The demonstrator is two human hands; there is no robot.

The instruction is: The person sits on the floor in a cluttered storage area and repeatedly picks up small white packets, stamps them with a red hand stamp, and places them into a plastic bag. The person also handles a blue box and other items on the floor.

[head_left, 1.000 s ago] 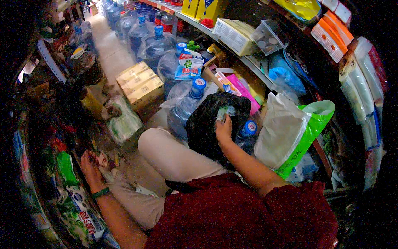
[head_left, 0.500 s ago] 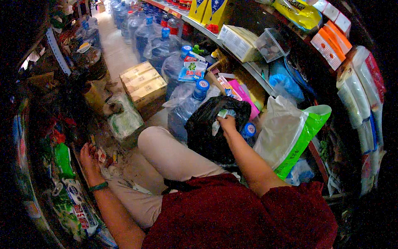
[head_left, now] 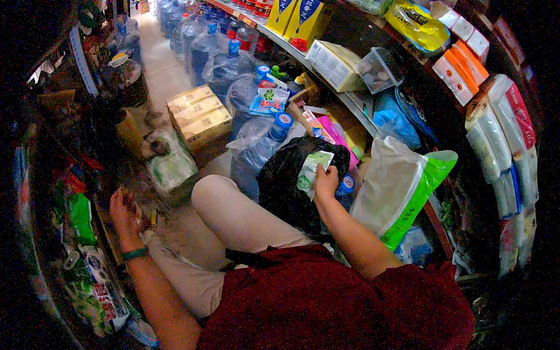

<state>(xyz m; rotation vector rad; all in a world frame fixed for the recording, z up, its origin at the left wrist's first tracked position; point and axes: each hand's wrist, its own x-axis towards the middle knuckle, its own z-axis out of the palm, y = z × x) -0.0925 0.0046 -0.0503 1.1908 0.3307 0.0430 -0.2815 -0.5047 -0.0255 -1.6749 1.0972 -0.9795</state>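
Pinched between the thumb and fingers of my right hand is a small flat white-and-green packet. It is tilted over a black plastic bag, which stands beyond my bent knee. My left hand is at the left, low beside the shelf, with its fingers loosely curled and apart. I make out nothing in it, though its fingertips are in shadow. A white-and-green plastic sack leans just right of my right forearm.
Large blue water jugs line the aisle ahead. Stacked tan boxes and a plastic-wrapped green-and-white pack are on the floor. Shelves on the right hold cartons and wrapped packs. Packaged goods fill the left shelf.
My right hand has lifted slightly out from the black bag, and the packet is now turned flat to view. My left hand has shifted little, its fingers now less spread.
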